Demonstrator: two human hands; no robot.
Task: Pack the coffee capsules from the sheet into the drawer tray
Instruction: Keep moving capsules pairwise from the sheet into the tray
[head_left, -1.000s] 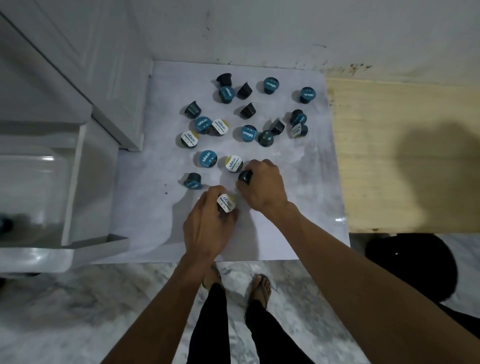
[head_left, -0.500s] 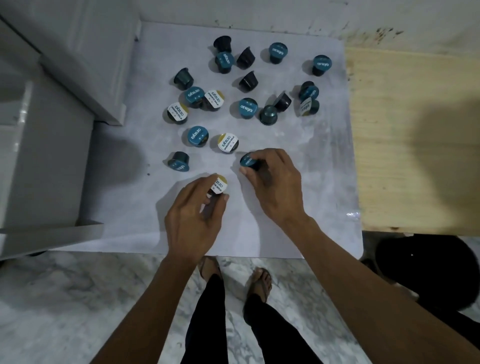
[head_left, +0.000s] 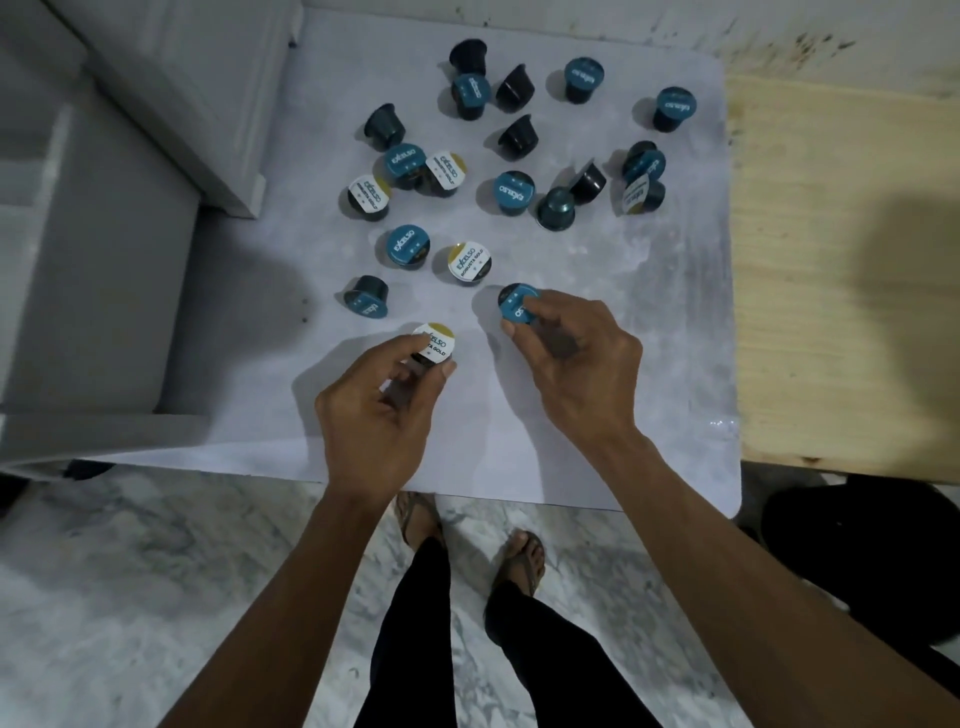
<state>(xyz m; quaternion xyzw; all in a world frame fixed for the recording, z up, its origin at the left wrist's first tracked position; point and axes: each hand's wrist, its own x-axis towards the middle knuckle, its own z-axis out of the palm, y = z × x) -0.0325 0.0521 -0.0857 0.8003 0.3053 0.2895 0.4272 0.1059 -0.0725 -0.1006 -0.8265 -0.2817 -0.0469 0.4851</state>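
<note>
Head view: white-lid capsule (head_left: 435, 340) pinched in left hand (head_left: 371, 415); blue-lid capsule (head_left: 517, 310) pinched in right hand (head_left: 574, 364), both just above sheet (head_left: 597, 415). Approx. 18 capsules left scattered on sheet. Drawer tray not seen. Advised: capsules to be kept lid-up, carried left, seated w/o crushing foil

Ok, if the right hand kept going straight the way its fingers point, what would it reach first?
Probably the white-lidded capsule just past the blue-lidded capsule that the right hand is pinching. The fingers point up and to the left across the sheet. Height above the sheet is unclear, so it might pass over.
</note>
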